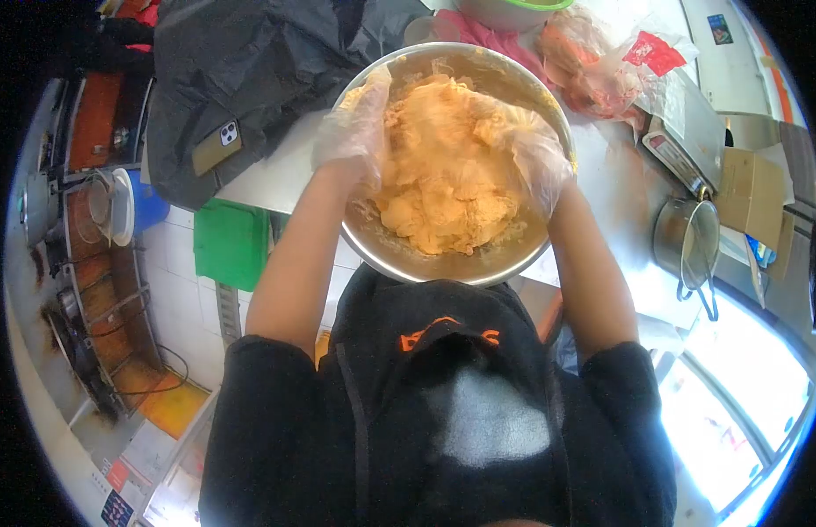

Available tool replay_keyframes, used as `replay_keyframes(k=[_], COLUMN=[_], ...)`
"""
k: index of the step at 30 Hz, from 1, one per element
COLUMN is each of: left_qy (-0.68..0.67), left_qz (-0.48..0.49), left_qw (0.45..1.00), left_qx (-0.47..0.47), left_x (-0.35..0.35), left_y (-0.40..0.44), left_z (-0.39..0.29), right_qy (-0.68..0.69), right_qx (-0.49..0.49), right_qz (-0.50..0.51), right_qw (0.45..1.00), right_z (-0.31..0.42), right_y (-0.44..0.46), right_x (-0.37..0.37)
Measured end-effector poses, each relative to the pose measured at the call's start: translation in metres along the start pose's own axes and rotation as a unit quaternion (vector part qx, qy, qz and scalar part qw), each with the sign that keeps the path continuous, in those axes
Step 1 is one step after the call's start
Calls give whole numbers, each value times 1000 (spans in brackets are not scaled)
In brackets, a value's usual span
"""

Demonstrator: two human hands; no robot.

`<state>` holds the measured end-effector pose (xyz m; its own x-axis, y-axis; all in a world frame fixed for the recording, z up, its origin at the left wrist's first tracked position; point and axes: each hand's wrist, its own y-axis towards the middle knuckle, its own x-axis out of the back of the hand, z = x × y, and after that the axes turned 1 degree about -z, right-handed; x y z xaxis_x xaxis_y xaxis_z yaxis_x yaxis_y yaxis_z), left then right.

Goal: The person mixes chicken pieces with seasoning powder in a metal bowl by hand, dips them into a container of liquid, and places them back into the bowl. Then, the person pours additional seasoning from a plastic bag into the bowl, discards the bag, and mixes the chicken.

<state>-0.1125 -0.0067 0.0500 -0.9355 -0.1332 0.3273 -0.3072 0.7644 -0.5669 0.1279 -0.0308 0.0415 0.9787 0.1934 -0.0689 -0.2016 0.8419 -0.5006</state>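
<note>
1. Mix (447,211) is held in the bowl (505,72), heaped around its middle; the bowl is set on the counter (606,211), close against the person's front.
2. Key relation: the mix is flanked by both gloved hands; from the left hand (360,127) it lies to the right, from the right hand (540,154) to the left; the near part of the heap, toward the body, is left uncovered between the wrists.
3. Long axis: none sharply marked; the heap is seen slightly longer away-to-near than side to side.
4. Nearer hand: neither clearly; the right is seen against the heap's edge, the left between the heap and the bowl's left wall.
5. Fingers: blurred and partly hidden by gloves and mix; whether any mix is gripped, or the fingers are spread, cannot be told for either hand.
</note>
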Motion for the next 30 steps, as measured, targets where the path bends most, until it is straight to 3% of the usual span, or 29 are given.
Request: replay_keyframes(k=[3,4,6,8,11,13,14,17,20,22,23,24,26,27,28,30], left_qy=[-179,-179,-55,-77,-17,-105,-101,183,223,188,190,229,107,27,27,-247], left_qz=[81,80,80,108,136,345,345,160,165,187,178,129,103,97,92,84], left_qw=[977,978,992,985,989,924,926,968,960,960,959,958,984,994,995,965], left_qx=[80,78,77,107,50,125,118,-62,-25,-93,-115,-113,-100,-32,-28,15], left_x=[-7,-11,-22,-34,-47,-52,-54,-62,-40,-29,-23,-10,5,11,12,14], left_y=[18,22,35,64,75,105,112,112,93,83,68,31,7,-15,-8,15], left_z=[10,11,11,25,19,29,27,23,10,12,6,-23,-29,-43,-26,18], right_qy=[-101,-85,-31,34,146,201,221,228,191,19,-279,-217,-91,-123,-162,-234], right_qx=[46,23,-34,-80,-121,-132,-136,-123,-109,126,153,120,49,136,208,351], right_qz=[-93,-116,-140,-137,-114,-97,-89,-63,-38,-1,46,67,97,82,92,90], right_qw=[989,989,989,987,975,966,962,964,975,992,947,966,990,980,960,902], right_z=[-13,-14,-16,-27,-45,-49,-50,-42,-66,-72,-52,-52,-52,-59,-59,-53], right_y=[34,40,52,69,97,117,123,128,104,88,68,60,45,36,38,39], right_x=[20,22,22,16,0,-11,-14,-16,-9,7,22,20,16,18,23,31])
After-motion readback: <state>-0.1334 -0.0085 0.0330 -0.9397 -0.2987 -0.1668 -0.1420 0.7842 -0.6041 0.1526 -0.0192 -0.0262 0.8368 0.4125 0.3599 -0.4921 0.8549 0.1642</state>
